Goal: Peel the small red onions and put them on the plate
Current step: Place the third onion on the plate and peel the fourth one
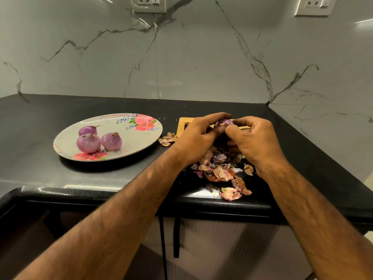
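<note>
Seen from above, looking down at a black counter (125, 174). Two bare hands raised together just right of a flowered plate (66, 138). Left hand (198, 136) cupped round a small red onion (223, 123), fingers curled over its top and thumb pressed to its near side, probably to hold it steady. Right hand (252, 138) meeting it from the other side, fingertips pinched against the onion's skin, seemingly to pull a layer away. Held over a heap of dry peels (222, 170) right of the plate, likely so scraps drop in one place. Behind the hands, farther right of the plate, the edge of a wooden board (182, 123). On the plate, three peeled onions (88, 142) clustered at its left side, touching or nearly so.
</note>
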